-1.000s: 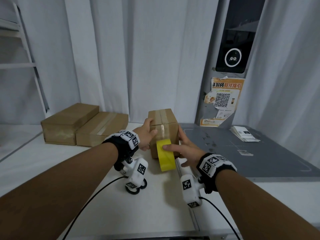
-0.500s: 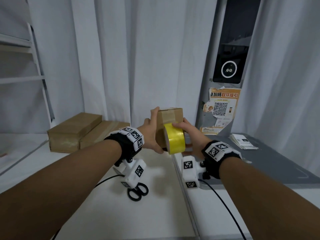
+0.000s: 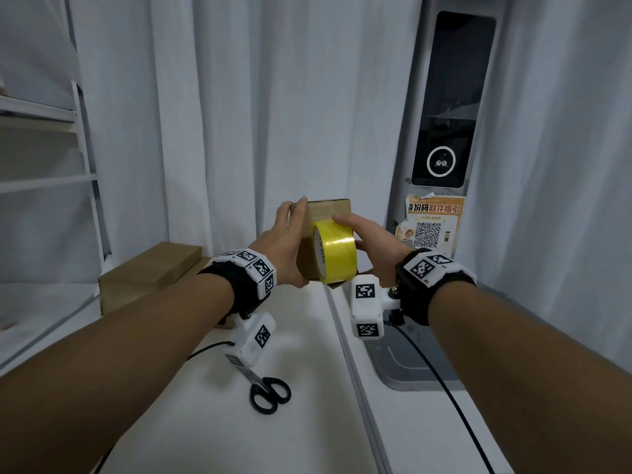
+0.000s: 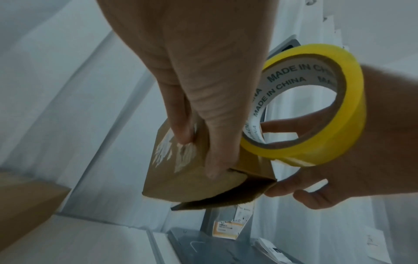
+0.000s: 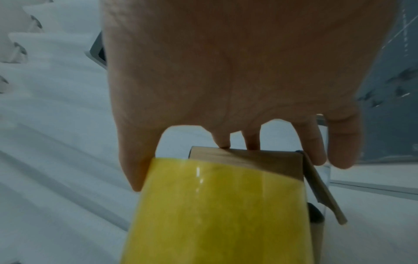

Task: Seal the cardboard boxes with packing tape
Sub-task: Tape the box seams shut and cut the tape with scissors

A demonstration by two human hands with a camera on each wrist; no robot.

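Fingers (image 4: pixel 212 151) of the left hand (image 3: pixel 284 248) laid nearly straight along the near side of the small cardboard box (image 3: pixel 330 211), tips pressing at its lower edge, presumably to steady the carton in the air. Right hand (image 3: pixel 372 248) curled round the yellow tape roll (image 3: pixel 337 256), thumb over the top, one finger through the core, remaining fingers under the box: one hand apparently serving both to carry the roll and to support the load. Roll set flat against the box face, likely to keep the strip taut. Bottom flap (image 4: pixel 217 201) hanging ajar in the left wrist view, so sealing judged unfinished. Box raised clear of the white desk (image 3: pixel 307 422). Below, black-handled scissors (image 3: pixel 268 393) within reach for cutting. At far left, two more cardboard boxes (image 3: pixel 150 275) side by side.
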